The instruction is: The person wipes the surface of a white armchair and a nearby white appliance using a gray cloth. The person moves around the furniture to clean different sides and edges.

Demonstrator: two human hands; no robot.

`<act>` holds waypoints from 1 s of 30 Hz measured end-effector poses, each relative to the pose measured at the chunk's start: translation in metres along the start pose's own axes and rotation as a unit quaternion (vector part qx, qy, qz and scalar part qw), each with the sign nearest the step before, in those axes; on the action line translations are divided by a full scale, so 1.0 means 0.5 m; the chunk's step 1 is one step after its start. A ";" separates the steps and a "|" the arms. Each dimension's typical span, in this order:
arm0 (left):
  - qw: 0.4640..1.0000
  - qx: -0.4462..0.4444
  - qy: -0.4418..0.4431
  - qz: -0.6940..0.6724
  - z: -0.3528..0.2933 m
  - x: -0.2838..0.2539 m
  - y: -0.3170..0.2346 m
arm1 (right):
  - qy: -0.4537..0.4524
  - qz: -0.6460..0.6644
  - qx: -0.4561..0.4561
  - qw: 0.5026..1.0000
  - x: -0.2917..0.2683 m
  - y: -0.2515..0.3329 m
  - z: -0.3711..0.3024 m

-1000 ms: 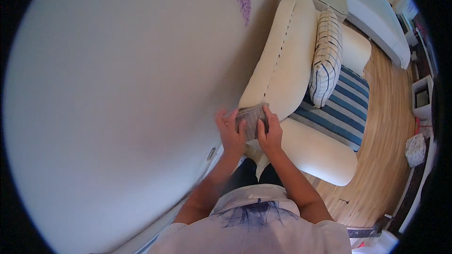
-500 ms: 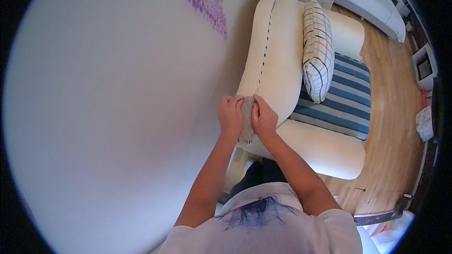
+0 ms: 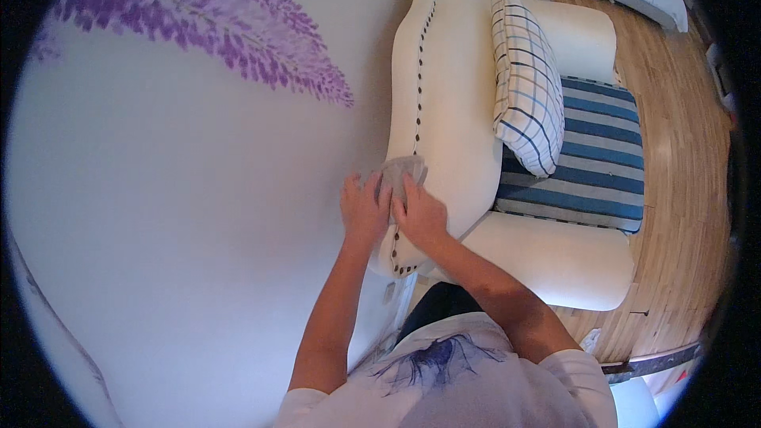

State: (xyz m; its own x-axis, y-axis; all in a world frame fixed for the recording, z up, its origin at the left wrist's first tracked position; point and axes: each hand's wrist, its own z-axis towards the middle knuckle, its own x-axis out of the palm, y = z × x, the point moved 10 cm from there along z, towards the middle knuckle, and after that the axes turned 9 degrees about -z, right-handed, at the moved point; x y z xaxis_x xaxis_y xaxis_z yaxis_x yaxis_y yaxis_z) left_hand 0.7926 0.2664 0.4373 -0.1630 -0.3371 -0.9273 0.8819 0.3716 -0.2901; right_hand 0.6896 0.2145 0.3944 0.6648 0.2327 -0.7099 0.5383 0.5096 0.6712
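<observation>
A grey cloth (image 3: 402,168) lies over the top edge of the cream armchair's back (image 3: 452,95), bunched between my two hands. My left hand (image 3: 365,208) is on its wall side, with bent fingers gripping the cloth's edge. From the seat side, my right hand (image 3: 421,212) presses and grips it with fingers curled. Dark studs run along the chair back in a line, above and below the cloth. Part of the cloth is hidden under my fingers.
A checked white pillow (image 3: 529,83) leans against the chair back on a blue-and-grey striped seat cushion (image 3: 587,160). The padded near armrest (image 3: 555,257) is to my right. A pale wall (image 3: 198,214) with purple painted flowers (image 3: 238,24) stands close on the left. Wooden floor (image 3: 682,150) stretches beyond.
My hands and the cloth have shifted slightly left along the chair back's edge. The cloth is now more spread, and the studs below it show. My view has turned, revealing more purple flowers.
</observation>
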 end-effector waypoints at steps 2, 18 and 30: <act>0.999 -0.027 0.045 -0.001 -0.054 0.008 -0.003 | 0.014 0.006 -0.010 1.000 0.001 0.010 -0.017; 0.965 -0.021 0.069 -0.252 0.212 0.176 -0.014 | -0.063 -0.158 -0.010 0.985 0.022 -0.076 0.226; 0.973 0.052 0.198 -0.104 0.096 0.142 -0.037 | 0.040 -0.103 0.016 0.994 0.047 -0.056 0.106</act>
State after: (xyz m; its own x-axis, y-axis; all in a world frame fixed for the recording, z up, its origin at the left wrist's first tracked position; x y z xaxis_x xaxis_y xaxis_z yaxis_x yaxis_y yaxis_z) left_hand 0.7859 0.1942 0.3883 -0.4817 -0.0275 -0.8759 0.8488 0.2341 -0.4741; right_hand 0.7178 0.1620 0.3702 0.4964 0.1917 -0.8467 0.6757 0.5269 0.5155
